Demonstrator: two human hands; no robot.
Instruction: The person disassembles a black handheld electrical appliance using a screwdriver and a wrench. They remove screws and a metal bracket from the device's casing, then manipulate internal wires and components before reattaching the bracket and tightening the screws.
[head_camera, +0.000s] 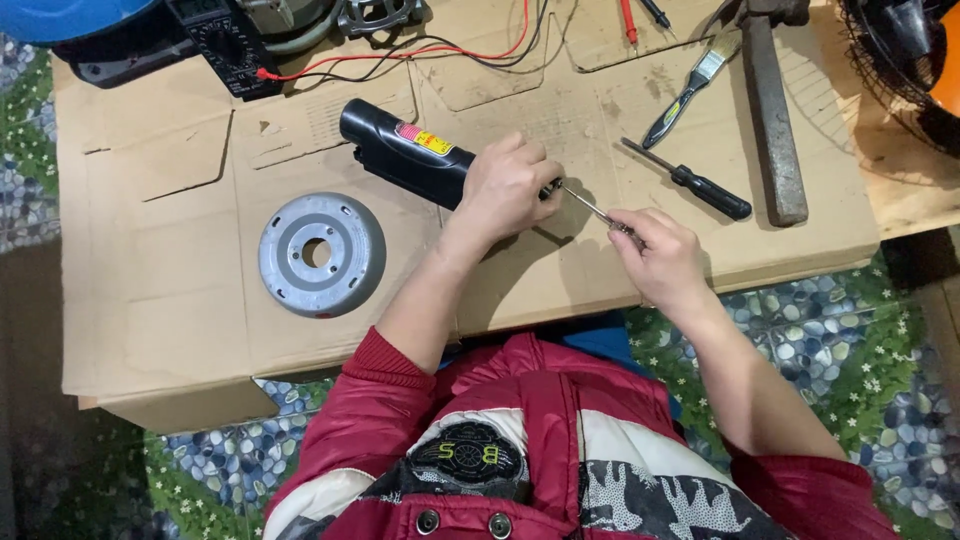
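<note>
The left hand clamps the near end of a black, rigid plastic cylinder with a yellow-red label, lying at eleven o'clock. The right hand pinches a thin metal screwdriver. The smooth casing looks slippery; gripping mid-body seems safest.

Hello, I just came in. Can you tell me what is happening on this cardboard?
A person in a red jacket works over flattened cardboard. The left hand grips one end of a black cylindrical device, and the right hand holds a thin metal tool whose tip points into that end. A grey round metal disc lies to the left. A second screwdriver, a paintbrush, a hammer and a multimeter with its leads lie untouched further back.
</note>
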